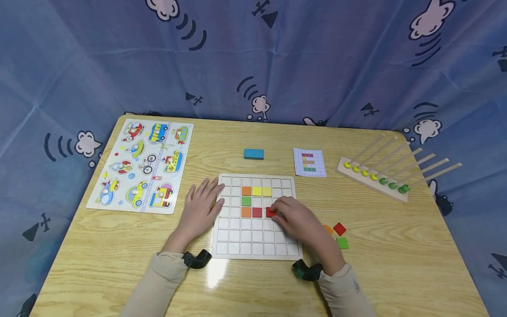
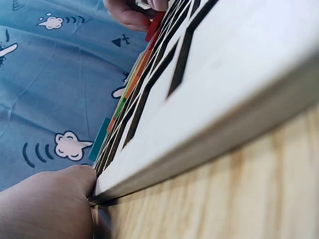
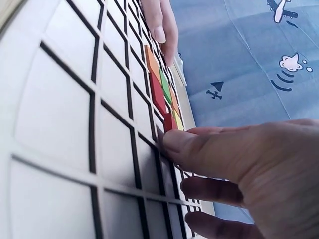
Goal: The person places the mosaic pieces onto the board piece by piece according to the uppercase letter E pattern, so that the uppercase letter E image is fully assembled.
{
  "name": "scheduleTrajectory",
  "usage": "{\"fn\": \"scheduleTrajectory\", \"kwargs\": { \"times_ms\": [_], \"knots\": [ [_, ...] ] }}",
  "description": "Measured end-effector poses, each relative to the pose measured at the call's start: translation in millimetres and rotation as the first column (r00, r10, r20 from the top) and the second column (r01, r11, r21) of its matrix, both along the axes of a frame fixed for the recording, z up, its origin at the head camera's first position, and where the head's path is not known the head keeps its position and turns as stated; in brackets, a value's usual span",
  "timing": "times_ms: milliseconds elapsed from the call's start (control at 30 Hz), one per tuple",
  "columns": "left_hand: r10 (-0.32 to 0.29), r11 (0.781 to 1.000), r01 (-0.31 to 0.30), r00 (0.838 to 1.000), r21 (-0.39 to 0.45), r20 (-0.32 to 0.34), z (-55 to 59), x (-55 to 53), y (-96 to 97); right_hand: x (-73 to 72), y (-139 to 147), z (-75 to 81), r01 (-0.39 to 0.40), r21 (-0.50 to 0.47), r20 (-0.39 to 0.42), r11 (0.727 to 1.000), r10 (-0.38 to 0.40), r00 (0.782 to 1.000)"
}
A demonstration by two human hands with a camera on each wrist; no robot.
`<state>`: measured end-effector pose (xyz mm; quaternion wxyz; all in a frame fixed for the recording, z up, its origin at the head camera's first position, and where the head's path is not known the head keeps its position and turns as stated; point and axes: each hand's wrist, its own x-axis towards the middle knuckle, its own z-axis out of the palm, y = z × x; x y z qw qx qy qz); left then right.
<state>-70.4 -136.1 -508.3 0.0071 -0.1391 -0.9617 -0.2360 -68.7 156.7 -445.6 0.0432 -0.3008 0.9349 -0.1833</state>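
Note:
A white grid board (image 1: 233,248) lies at the middle of the table. Its cells hold an orange, two yellow, a green, another orange and a red square tile (image 1: 257,212). My right hand (image 1: 297,218) pinches a red tile (image 1: 270,212) between thumb and fingers, just right of the red one lying in the grid. In the right wrist view the pinched red tile (image 3: 170,121) is close to the board surface. With fingers extended, my left hand (image 1: 200,210) rests at the board's left edge, its thumb touching the rim in the left wrist view.
Loose orange, red (image 1: 339,229) and green (image 1: 342,243) tiles lie right of the board. Behind it are a blue block (image 1: 254,154) and a pattern card (image 1: 310,162). A picture puzzle (image 1: 144,169) lies left; a pegged wooden stand (image 1: 372,180) stands right.

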Motion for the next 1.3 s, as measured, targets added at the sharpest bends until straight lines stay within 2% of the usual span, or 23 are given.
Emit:
{"fn": "scheduleTrajectory", "kwargs": {
  "times_ms": [467,867,967,1100,1200,1300],
  "knots": [
    [0.001,1.0,-0.001,1.0,0.002,0.006,-0.1,0.1,-0.7,-2.0,-6,-5.3,-0.035,0.018,-0.037,0.999,0.036,0.999],
    [-0.013,1.0,0.013,1.0,-0.004,0.018,0.9,0.7,-0.3,-1.3,-3,-4.2,-0.014,0.019,-0.006,1.0,0.014,1.0],
    [-0.044,0.999,0.044,0.999,0.005,0.019,2.2,0.8,-1.2,-1.4,7,-0.3,0.034,0.008,0.014,0.999,-0.034,0.999],
    [-0.099,0.995,0.098,0.994,0.026,0.038,4.3,1.2,-4.7,-0.5,38,7.9,0.139,0.006,0.027,0.99,-0.139,0.99],
    [-0.121,0.992,0.12,0.991,0.027,0.051,5.0,1.1,-6.6,4.3,67,13.0,0.222,0.02,0.061,0.975,-0.222,0.973],
    [-0.119,0.993,0.118,0.991,0.018,0.058,5.5,1.0,-6.8,12.4,92,17.5,0.304,0.049,0.117,0.952,-0.307,0.944]
  ]
}}
